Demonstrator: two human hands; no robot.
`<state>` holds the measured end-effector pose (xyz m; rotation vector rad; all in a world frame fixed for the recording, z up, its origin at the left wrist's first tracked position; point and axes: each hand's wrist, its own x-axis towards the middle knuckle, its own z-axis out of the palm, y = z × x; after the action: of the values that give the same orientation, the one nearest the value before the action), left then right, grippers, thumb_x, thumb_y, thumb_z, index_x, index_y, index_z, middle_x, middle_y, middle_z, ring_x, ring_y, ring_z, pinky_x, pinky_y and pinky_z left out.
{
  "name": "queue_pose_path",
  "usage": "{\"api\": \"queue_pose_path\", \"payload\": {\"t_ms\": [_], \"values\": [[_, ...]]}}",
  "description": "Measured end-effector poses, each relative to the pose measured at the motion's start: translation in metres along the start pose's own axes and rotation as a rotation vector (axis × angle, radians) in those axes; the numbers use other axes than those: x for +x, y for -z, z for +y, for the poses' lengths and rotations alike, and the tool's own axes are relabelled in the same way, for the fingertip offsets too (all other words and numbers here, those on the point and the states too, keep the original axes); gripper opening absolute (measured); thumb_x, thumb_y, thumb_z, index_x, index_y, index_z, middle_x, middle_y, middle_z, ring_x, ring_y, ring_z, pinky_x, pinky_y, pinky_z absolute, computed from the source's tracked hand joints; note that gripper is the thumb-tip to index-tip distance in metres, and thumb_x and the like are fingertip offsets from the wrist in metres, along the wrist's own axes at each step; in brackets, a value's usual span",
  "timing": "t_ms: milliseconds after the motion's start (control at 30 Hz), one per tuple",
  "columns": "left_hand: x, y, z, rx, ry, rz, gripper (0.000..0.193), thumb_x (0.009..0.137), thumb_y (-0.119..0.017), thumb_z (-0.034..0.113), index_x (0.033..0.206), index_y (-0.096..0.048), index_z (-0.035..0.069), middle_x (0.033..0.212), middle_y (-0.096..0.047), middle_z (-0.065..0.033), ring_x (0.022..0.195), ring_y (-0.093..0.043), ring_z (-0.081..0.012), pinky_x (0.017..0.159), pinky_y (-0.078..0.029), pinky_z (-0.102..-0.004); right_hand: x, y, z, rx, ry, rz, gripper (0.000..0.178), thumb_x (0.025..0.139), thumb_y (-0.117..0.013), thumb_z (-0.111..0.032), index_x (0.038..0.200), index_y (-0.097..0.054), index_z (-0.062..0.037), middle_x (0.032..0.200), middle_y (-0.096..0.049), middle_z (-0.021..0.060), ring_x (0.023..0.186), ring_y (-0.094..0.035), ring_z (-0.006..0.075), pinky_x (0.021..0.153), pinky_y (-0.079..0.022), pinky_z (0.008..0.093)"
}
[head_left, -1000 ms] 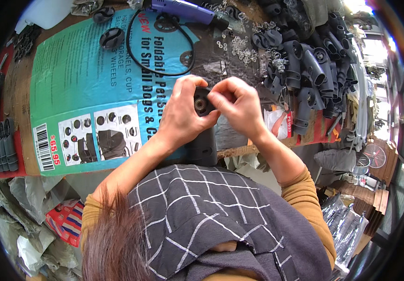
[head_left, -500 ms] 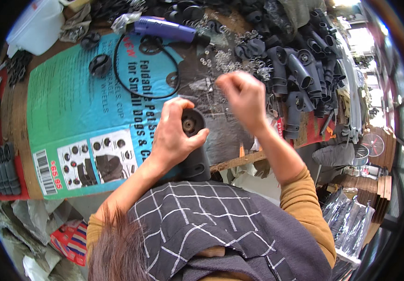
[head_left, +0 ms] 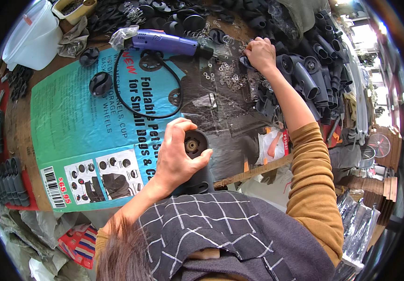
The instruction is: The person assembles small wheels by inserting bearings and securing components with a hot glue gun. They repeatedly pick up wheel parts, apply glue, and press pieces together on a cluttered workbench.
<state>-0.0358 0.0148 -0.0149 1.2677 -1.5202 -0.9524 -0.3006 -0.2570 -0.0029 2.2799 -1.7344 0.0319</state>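
My left hand (head_left: 176, 152) is wrapped round a dark grey plastic tube fitting (head_left: 204, 175). Its round socket faces up, with a brass-coloured coil or ring in the middle. The lower end sits close to my checked apron (head_left: 192, 225). Stretched out to the far right, my right hand (head_left: 262, 55) has its fingers bent together at the edge of the parts pile. A dark round cap (head_left: 245, 62) lies just below those fingertips; whatever they pinch is hidden. Small clear washers (head_left: 227, 76) are scattered to the left of that hand.
A purple electric screwdriver (head_left: 166, 43) with a looped black cord lies on the printed cardboard sheet (head_left: 80, 140). Two dark round caps (head_left: 100, 84) rest on its left. Grey tube fittings (head_left: 305, 79) are heaped at right. A white tub (head_left: 33, 42) stands far left.
My right hand has moved away and to the right, up to the parts pile. My left hand still grips the tube fitting. The whole view has shifted slightly.
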Motion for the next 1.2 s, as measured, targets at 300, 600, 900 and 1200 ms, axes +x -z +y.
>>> {"api": "queue_pose_path", "payload": {"t_ms": [300, 600, 900, 1200], "values": [[-0.003, -0.002, 0.001, -0.006, -0.055, 0.082, 0.047, 0.079, -0.078, 0.021, 0.117, -0.052, 0.01, 0.129, -0.044, -0.0177, 0.112, -0.053, -0.0345, 0.082, -0.053, -0.04, -0.086, 0.096, -0.074, 0.841, 0.301, -0.231, 0.016, 0.082, -0.073, -0.018, 0.082, -0.069, -0.0024, 0.079, -0.06, 0.0074, 0.08, -0.058, 0.0219, 0.076, -0.047, 0.0355], [-0.005, -0.007, -0.004, 0.039, -0.162, 0.131, 0.019, 0.079, -0.075, 0.013, 0.094, -0.065, 0.007, 0.132, -0.045, -0.0156, 0.12, -0.046, -0.0369, 0.098, -0.041, -0.0453, -0.136, 0.125, -0.126, 0.831, 0.342, -0.614, 0.028, 0.079, -0.074, -0.031, 0.077, -0.07, -0.0035, 0.078, -0.063, 0.0126, 0.081, -0.06, 0.0292, 0.073, -0.047, 0.0407], [-0.004, -0.003, -0.002, 0.041, -0.177, 0.103, 0.015, 0.077, -0.075, 0.005, 0.088, -0.064, 0.006, 0.128, -0.048, -0.0171, 0.118, -0.049, -0.0346, 0.096, -0.041, -0.0406, -0.013, 0.086, -0.176, 0.767, 0.304, -0.022, 0.031, 0.079, -0.077, -0.031, 0.085, -0.071, -0.0005, 0.075, -0.063, 0.0101, 0.067, -0.06, 0.0187, 0.064, -0.049, 0.0315], [-0.003, -0.003, -0.005, -0.052, -0.131, 0.101, 0.058, 0.069, -0.084, 0.029, 0.114, -0.056, 0.005, 0.128, -0.048, -0.0167, 0.118, -0.049, -0.037, 0.098, -0.042, -0.0448, -0.106, 0.12, -0.136, 1.021, 0.201, -0.308, 0.014, 0.082, -0.074, -0.011, 0.085, -0.065, -0.0004, 0.078, -0.061, 0.0025, 0.07, -0.057, 0.009, 0.064, -0.047, 0.0254]]}}
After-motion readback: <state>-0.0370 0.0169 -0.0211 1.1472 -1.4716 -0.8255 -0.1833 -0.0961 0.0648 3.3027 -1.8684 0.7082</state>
